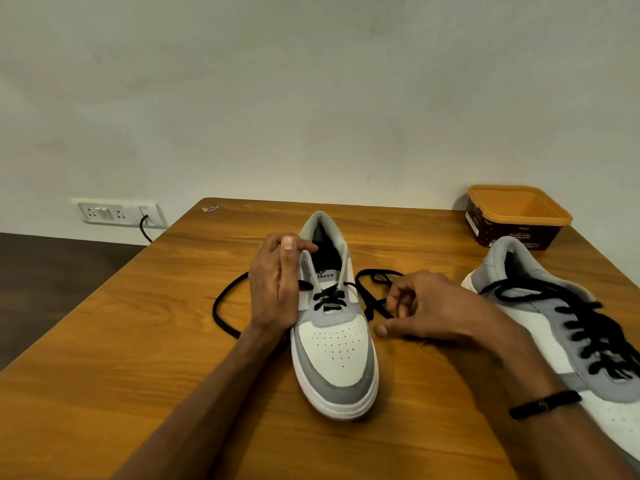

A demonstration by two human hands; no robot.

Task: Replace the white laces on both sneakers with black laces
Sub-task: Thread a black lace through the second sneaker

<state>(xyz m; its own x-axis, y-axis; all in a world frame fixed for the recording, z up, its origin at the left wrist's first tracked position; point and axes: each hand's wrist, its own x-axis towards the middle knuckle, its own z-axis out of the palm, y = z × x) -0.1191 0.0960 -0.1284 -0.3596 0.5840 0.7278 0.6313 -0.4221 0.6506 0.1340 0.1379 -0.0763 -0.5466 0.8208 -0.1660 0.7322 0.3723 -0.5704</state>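
Head view only. Plain pale wall (pixel 311 98) behind, white socket strip (pixel 117 213) low on the left with a black cord plugged in. Warm orange-brown wooden table (pixel 138 341) filling the lower half.

Middle of the table: grey-and-white low-top sneaker (pixel 334 344), toe pointing toward the camera, standing upright on its sole. Only the bottom couple of eyelet rows laced with the flat black lace (pixel 329 299); upper eyelets bare. Loose lace ends trailing out both sides, one long loop curving across the wood on the left, a tangle on the right.

Left hand (pixel 277 285) pressed against the sneaker's left side, thumb and fingers curled over and pinching the top of the tongue/collar area. Right hand (pixel 426 306) just beside the shoe's right side, fingers curled, looks like pinching the loose lace end there, though exact contact hard to make out. Black band (pixel 545 404) on the right wrist.

Far right edge: second grey-and-white sneaker (pixel 554 327), partly cut off, fully laced in black already (pixel 588 327). Behind it, near the wall, open orange plastic tub with dark brown label (pixel 516 216), well apart from the middle shoe.
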